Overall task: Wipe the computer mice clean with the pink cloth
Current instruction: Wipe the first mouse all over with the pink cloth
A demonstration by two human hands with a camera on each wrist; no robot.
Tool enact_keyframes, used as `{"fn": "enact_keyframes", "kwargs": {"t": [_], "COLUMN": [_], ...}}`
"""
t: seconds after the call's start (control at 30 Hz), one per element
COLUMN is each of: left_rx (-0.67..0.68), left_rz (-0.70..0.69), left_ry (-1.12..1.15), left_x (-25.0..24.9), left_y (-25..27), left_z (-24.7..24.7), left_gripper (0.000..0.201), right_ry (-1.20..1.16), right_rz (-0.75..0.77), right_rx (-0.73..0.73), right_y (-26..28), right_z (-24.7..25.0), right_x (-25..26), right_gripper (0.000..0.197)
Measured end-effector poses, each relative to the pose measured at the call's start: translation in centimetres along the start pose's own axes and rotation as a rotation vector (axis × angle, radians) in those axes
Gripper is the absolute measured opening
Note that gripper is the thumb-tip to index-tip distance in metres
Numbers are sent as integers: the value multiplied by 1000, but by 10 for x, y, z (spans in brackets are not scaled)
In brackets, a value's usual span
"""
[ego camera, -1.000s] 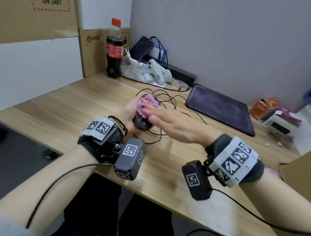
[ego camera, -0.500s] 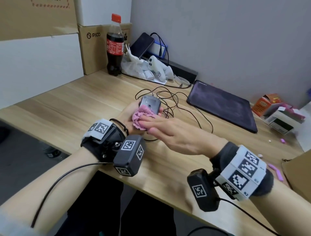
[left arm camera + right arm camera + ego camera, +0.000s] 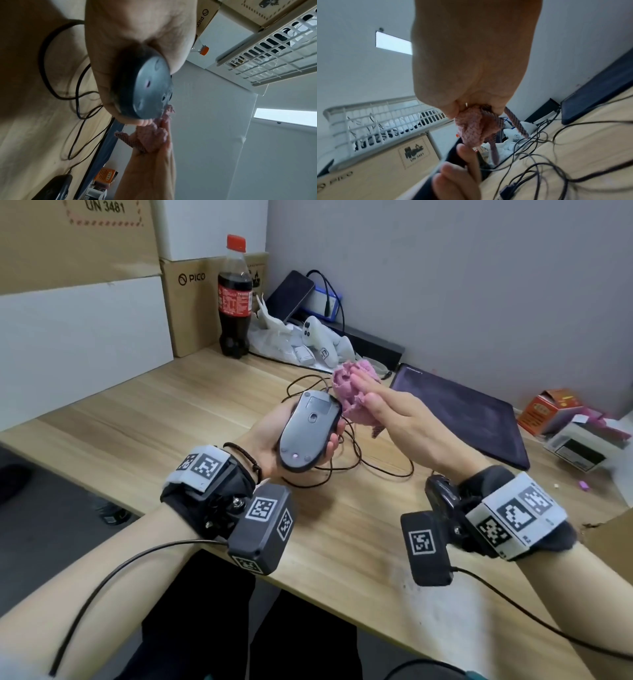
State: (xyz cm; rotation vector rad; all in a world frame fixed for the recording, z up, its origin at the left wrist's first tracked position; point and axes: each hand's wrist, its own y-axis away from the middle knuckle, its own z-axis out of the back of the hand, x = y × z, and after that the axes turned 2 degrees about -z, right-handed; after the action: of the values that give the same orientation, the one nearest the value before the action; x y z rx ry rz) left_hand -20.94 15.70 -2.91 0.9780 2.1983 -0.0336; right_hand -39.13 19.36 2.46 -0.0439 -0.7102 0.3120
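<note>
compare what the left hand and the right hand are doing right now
The left hand cradles the mouse, lifted off the desk, underside up. The right hand holds the bunched pink cloth at the mouse's front edge, fingers extended. Both are raised above the desk.

Grey-bottomed black mouse [image 3: 310,433], pink waffle-weave cloth [image 3: 354,392], pale wood-grain desk [image 3: 137,419], red-capped, red-labelled cola bottle [image 3: 235,299].

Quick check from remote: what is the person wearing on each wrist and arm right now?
Both forearms are bare. Left wrist: a black strap with a white fiducial-marker band, a thin dark braided bracelet, and a black camera box carrying square tags, with a black cable trailing back. Right wrist: the same kit, a white tagged block on a dark cuff and a black camera box with its cable.
</note>
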Motion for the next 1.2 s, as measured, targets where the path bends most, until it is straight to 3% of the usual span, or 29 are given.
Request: {"fn": "enact_keyframes", "kwargs": {"t": [0.1, 0.23, 0.3, 0.4, 0.5, 0.67, 0.77, 0.93, 1.0, 1.2], "left_rx": [-18, -86, -67, -72, -47, -48, -138, -161, -150, -197], "left_rz": [-25, -59, 19, 15, 0, -8, -26, -124, -178, -128], "left_ry": [24, -59, -91, -112, -129, -42, 19, 39, -4, -109], "left_x": [7, 11, 10, 11, 17, 9, 12, 13, 11, 9], "left_y": [-3, -13, -12, -10, -8, -8, -12, -14, -14, -15], "left_z": [-2, 9, 7, -3, -7, 1, 6, 2, 0, -5], "left_gripper": [34, 51, 40, 28, 40, 56, 74, 60, 58, 58], "right_ry": [3, 256, 359, 290, 250, -5, -38, -218, -226, -30], "right_rz": [96, 213, 275, 182, 25, -142, -158, -115, -97, 54], "right_rx": [47, 391, 429, 323, 148, -68, -136, -257, -254, 13], "right_y": [13, 36, 37, 21, 6, 6, 11, 12, 14, 26], "right_z": [-3, -26, -33, -21, -6, -2, -2, -3, -3, -24], "right_x": [9, 18, 15, 5, -11, -18, -17, -11, -7, 0], "right_gripper": [43, 46, 46, 41, 26, 29, 32, 33, 36, 39]}}
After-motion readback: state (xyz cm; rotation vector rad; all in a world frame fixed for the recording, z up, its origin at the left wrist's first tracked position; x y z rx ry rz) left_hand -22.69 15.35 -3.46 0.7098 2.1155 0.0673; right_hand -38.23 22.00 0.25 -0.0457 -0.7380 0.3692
